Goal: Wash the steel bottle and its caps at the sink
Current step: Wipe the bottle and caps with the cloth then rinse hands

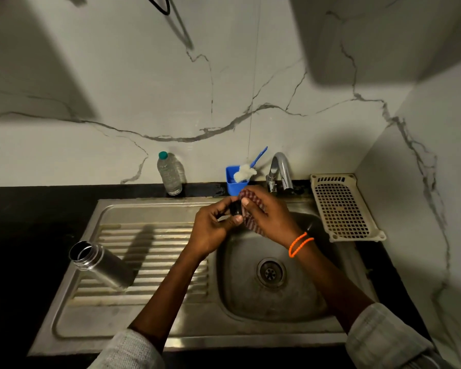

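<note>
Above the sink basin [250,302], left hand [210,230] pinches a half-hidden black cap [235,208] — right hand [269,217] grips a checked cloth [253,222]; blue cup [236,183] holds a brush [246,170].

**Pale sleeves and an orange wrist cord**

Two forearms are seen bare from wrist to near the elbow. Each arm is covered higher up by a light-coloured sleeve, pushed back: the left sleeve [128,352] is marked by a fine mesh-like weave, and the right sleeve [383,339] by faint checked lines. The wrist behind the right hand [270,214] is circled by an orange cord [300,243], wound in two loops. Nothing is worn on the left hand [210,230] or its wrist.
</note>
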